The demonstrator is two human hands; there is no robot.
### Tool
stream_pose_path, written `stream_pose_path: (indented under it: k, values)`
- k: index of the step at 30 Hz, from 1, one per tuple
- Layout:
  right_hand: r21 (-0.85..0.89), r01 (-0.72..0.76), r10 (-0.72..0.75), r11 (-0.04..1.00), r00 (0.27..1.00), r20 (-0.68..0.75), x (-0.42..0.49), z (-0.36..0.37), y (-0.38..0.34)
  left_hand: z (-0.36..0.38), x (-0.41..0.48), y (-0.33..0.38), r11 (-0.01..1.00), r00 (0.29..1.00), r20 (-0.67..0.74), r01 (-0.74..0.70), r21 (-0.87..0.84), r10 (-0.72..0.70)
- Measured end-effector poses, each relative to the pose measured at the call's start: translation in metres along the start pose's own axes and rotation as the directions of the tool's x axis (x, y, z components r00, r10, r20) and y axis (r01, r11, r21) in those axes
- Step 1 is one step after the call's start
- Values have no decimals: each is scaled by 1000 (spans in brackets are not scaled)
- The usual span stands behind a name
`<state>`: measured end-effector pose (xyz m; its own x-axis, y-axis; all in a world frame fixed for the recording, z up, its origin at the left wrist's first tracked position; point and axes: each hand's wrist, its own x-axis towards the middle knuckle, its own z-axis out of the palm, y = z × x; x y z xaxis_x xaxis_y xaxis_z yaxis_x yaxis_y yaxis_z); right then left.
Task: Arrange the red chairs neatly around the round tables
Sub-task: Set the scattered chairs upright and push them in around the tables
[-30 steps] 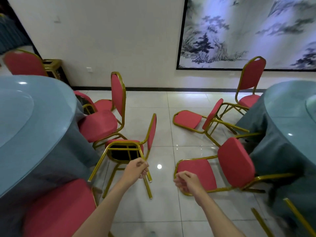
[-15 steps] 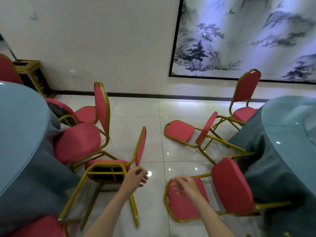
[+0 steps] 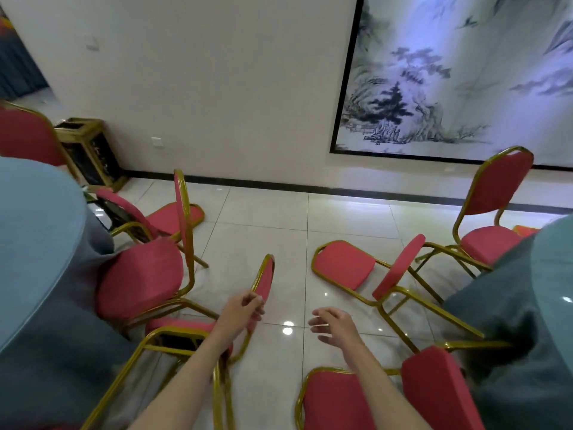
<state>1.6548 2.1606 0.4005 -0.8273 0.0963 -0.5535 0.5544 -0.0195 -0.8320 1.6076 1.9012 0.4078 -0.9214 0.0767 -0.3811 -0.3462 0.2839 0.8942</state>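
We find the tipped red chair (image 3: 266, 283) at 11 o'clock, beside the round surface (image 3: 37, 243) at 9. The left hand (image 3: 243, 311) has its fingers curled round the chair's gold back rim. The right hand (image 3: 333, 327) is spread and empty. We judge the frame rigid and fairly light, so the back rim is the place to lift it.

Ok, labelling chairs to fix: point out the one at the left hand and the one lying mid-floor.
Tipped chair (image 3: 266, 280): head view, red backrest above the left hand (image 3: 243, 311).
Mid-floor chair (image 3: 341, 263): head view, red backrest pad, lying flat.
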Motion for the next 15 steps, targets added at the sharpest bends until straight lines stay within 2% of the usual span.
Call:
stream_pose_path:
  k: [9,15]
  values:
    - [-126,-23,36,992,995,95,151,20,-78,-22,129,24,997,996,-73,51,-60,-55]
    - [-205,-27,51,978,992,111,245,46,-149,-49,226,52,989,989,-119,76,-123,-91]
